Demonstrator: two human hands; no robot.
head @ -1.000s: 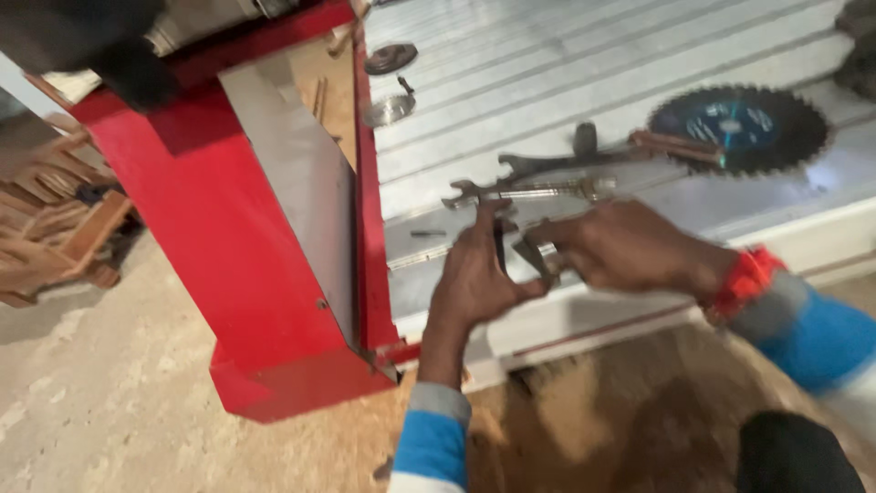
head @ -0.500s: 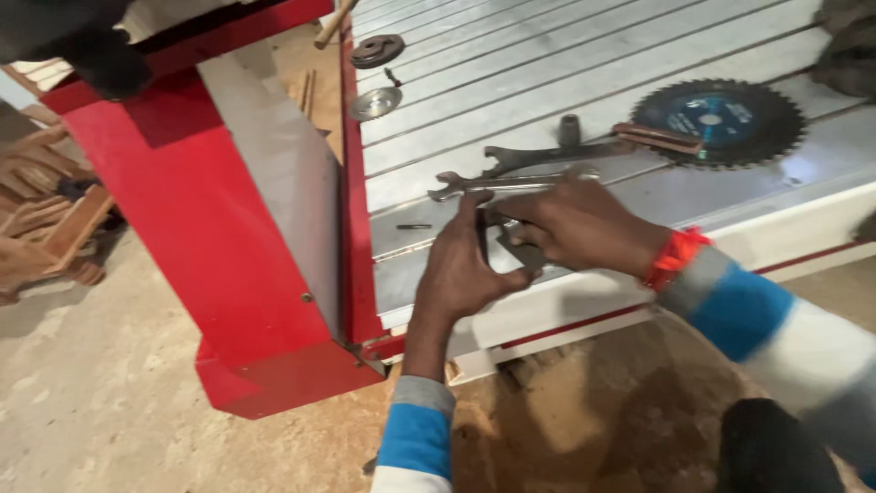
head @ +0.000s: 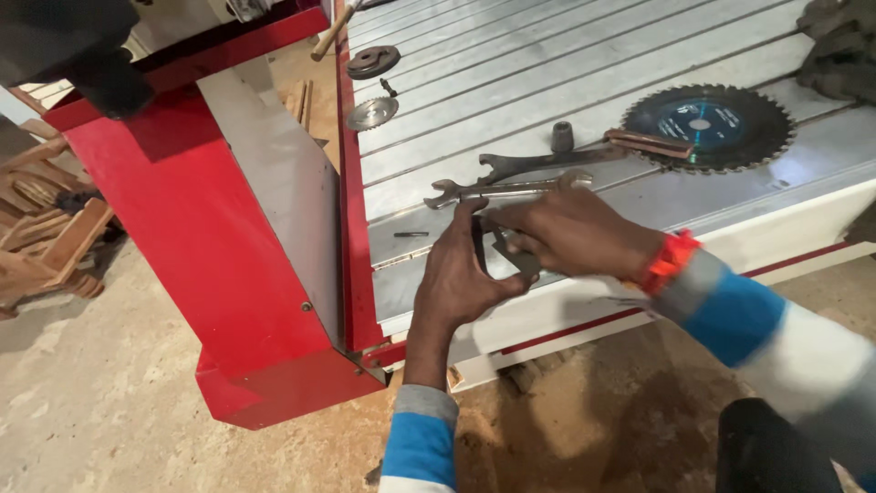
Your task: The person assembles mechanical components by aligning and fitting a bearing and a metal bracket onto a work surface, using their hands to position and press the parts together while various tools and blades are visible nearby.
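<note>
The left hand is bare, with no ring or glove showing; its forearm is uncovered down to a grey ribbed cuff, below which the sleeve turns bright blue and then white at the picture's lower edge. The right hand is bare too, and wears an orange-red band at the wrist, possibly a bracelet. Its sleeve runs grey, blue, then white in broad stripes. Dark trousers show at the bottom right.

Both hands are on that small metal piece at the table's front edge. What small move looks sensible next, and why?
Probably steady the small metal piece before anything else: the left hand and right hand pinch it together over the ribbed metal table edge, and the wrenches lie just beyond.
</note>
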